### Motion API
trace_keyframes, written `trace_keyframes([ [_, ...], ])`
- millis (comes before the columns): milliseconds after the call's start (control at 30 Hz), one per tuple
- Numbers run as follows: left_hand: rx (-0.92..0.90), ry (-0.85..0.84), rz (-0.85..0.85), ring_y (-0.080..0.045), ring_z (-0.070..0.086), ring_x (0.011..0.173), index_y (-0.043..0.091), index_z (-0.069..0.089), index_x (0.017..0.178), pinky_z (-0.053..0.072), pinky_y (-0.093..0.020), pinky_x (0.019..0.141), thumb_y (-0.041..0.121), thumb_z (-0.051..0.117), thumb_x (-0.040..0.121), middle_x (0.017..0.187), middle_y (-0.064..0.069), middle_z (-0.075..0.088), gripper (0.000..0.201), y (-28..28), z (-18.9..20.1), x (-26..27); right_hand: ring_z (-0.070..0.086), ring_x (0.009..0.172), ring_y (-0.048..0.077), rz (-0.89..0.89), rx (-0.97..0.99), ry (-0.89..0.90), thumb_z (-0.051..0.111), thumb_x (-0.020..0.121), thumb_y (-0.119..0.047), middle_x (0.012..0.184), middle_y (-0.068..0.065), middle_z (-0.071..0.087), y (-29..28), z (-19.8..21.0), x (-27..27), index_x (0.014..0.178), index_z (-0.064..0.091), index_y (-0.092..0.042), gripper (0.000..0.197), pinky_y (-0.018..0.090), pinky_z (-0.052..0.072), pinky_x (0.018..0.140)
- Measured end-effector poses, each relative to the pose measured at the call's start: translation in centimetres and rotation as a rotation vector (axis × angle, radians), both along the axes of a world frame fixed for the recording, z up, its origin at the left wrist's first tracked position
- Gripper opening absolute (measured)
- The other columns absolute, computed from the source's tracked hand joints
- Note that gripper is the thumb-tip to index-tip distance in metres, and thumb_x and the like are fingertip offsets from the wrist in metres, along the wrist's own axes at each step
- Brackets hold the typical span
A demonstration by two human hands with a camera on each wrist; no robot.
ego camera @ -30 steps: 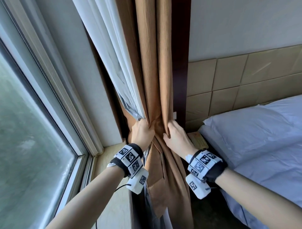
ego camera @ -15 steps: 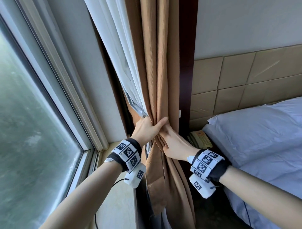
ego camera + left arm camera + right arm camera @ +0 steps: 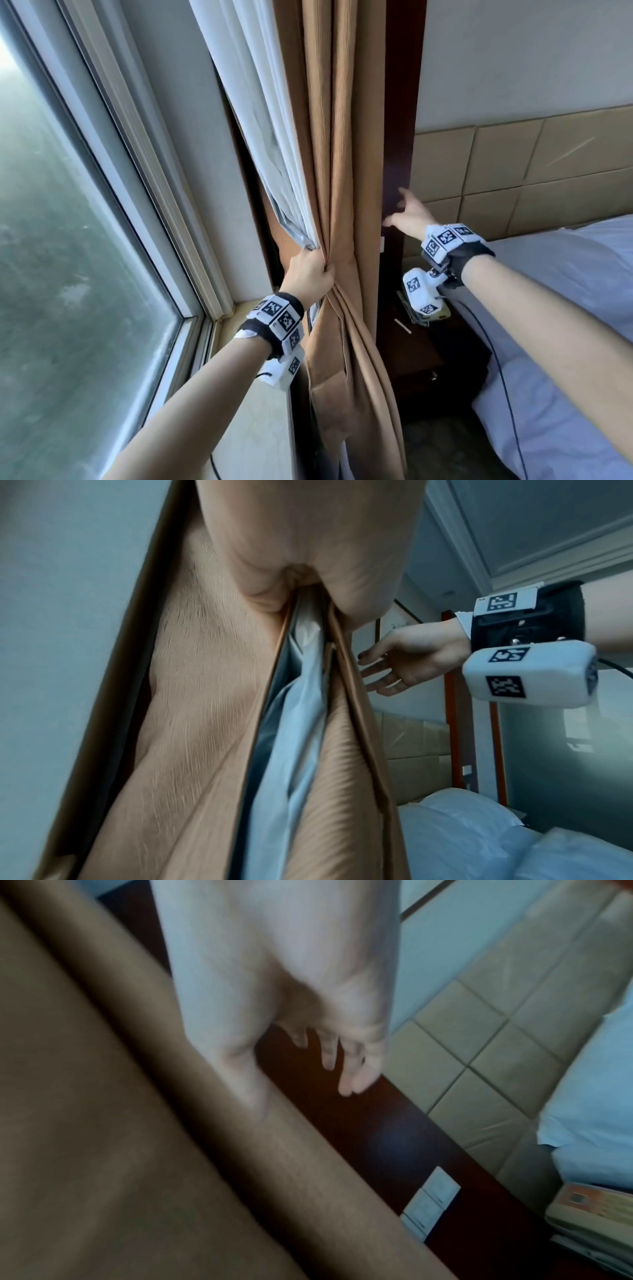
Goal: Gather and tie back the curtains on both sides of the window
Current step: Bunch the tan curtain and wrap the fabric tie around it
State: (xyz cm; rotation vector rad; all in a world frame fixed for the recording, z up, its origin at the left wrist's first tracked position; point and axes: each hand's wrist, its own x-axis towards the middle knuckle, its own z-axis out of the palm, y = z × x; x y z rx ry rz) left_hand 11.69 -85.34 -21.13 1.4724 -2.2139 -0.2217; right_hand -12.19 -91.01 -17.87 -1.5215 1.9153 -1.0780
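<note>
Fingers of your left hand [image 3: 310, 272] clenched gathered curtain [image 3: 342, 192], bundle's long axis vertical; right hand [image 3: 409, 214] released, fingers spread, empty, at curtain's 3 o'clock, nearer dark wall panel [image 3: 399, 137].

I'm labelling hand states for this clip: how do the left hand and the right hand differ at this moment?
The left hand has its fingers curled round the gathered tan curtain; the right hand holds nothing, its fingers spread. The left hand sits at the bunch beside the window; the right hand is apart from the curtain, reaching in front of the dark wooden panel. Both wear marker-covered wristbands.
</note>
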Motion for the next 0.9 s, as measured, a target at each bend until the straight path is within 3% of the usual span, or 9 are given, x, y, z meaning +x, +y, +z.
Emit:
trace_keyframes([
  [67, -0.014, -0.003, 0.005, -0.034, 0.049, 0.068, 0.010, 0.027, 0.058, 0.033, -0.032, 0.061, 0.014, 0.048, 0.089, 0.066, -0.008, 0.038, 0.038, 0.2, 0.7, -0.4, 0.025, 0.144, 0.027, 0.061, 0.118, -0.059, 0.078, 0.077, -0.015, 0.159, 0.011, 0.021, -1.7, 0.2, -0.4, 0.155, 0.001, -0.023, 0.110, 0.038, 0.029, 0.114],
  [167, 0.004, -0.013, 0.005, -0.037, 0.053, 0.073, 0.012, 0.026, 0.058, 0.034, -0.031, 0.062, 0.013, 0.048, 0.089, 0.072, -0.012, 0.043, 0.039, 0.2, 1.2, -0.7, 0.017, 0.147, 0.027, 0.107, 0.154, -0.062, 0.081, 0.076, -0.018, 0.162, 0.009, 0.010, -3.1, -0.1, 0.0, 0.155, -0.005, -0.027, 0.116, 0.041, 0.024, 0.117],
  [267, 0.032, -0.013, -0.006, -0.039, 0.055, 0.079, 0.005, 0.033, 0.064, 0.035, -0.031, 0.065, 0.013, 0.048, 0.090, 0.079, -0.015, 0.046, 0.031, 0.3, 1.3, -0.9, 0.030, 0.142, 0.022, 0.139, 0.118, -0.128, 0.077, 0.080, -0.015, 0.157, 0.003, 0.028, -3.2, -0.9, 0.7, 0.156, 0.010, -0.023, 0.101, 0.028, 0.030, 0.107],
  [367, 0.044, -0.001, -0.009, -0.040, 0.056, 0.080, 0.003, 0.037, 0.069, 0.038, -0.032, 0.066, 0.012, 0.048, 0.090, 0.080, -0.014, 0.045, 0.025, 0.1, 1.3, -0.7, 0.052, 0.118, 0.016, 0.127, 0.037, -0.185, 0.073, 0.083, -0.006, 0.128, 0.000, 0.053, -2.6, -1.3, 1.6, 0.150, 0.030, -0.014, 0.080, 0.021, 0.038, 0.090],
  [467, 0.028, 0.009, -0.008, -0.042, 0.055, 0.080, 0.003, 0.038, 0.071, 0.039, -0.034, 0.066, 0.012, 0.047, 0.089, 0.080, -0.016, 0.046, 0.022, -0.7, 0.9, -0.5, 0.060, 0.108, 0.021, 0.112, 0.025, -0.083, 0.066, 0.083, -0.006, 0.111, 0.002, 0.062, -1.0, -1.4, 2.7, 0.123, 0.057, -0.014, 0.042, 0.026, 0.046, 0.082],
  [533, 0.021, 0.035, -0.008, -0.042, 0.056, 0.081, 0.000, 0.045, 0.076, 0.044, -0.036, 0.069, 0.013, 0.047, 0.088, 0.085, -0.020, 0.052, 0.018, -1.3, 0.6, -0.3, 0.062, 0.097, 0.022, 0.110, 0.006, 0.004, 0.061, 0.084, -0.010, 0.100, 0.004, 0.064, 0.5, -2.1, 3.4, 0.102, 0.060, -0.017, 0.019, 0.025, 0.047, 0.072],
  [600, 0.018, 0.053, -0.006, -0.040, 0.056, 0.083, -0.004, 0.051, 0.083, 0.048, -0.039, 0.074, 0.014, 0.047, 0.087, 0.090, -0.022, 0.055, 0.019, -1.6, 0.4, -0.1, 0.062, 0.087, 0.026, 0.113, -0.041, 0.127, 0.057, 0.085, -0.012, 0.091, 0.008, 0.065, 2.5, -3.1, 4.0, 0.087, 0.058, -0.013, 0.003, 0.028, 0.047, 0.071],
  [767, -0.008, 0.075, -0.017, -0.040, 0.057, 0.084, -0.003, 0.053, 0.087, 0.044, -0.035, 0.071, 0.014, 0.047, 0.086, 0.090, -0.022, 0.058, 0.018, -2.5, 0.0, 0.1, 0.051, 0.062, 0.029, 0.039, -0.193, 0.201, 0.052, 0.085, -0.009, 0.072, 0.012, 0.056, 7.0, -4.7, 4.0, 0.075, 0.047, 0.002, 0.015, 0.038, 0.044, 0.058],
  [900, -0.048, 0.052, -0.014, -0.044, 0.056, 0.082, 0.003, 0.045, 0.077, 0.036, -0.033, 0.068, 0.013, 0.047, 0.088, 0.085, -0.024, 0.058, 0.015, -2.3, 0.0, -0.2, 0.042, 0.055, 0.020, -0.009, -0.237, 0.164, 0.054, 0.085, -0.009, 0.067, 0.008, 0.048, 10.0, -4.6, 4.4, 0.067, 0.038, -0.007, 0.025, 0.031, 0.032, 0.052],
])
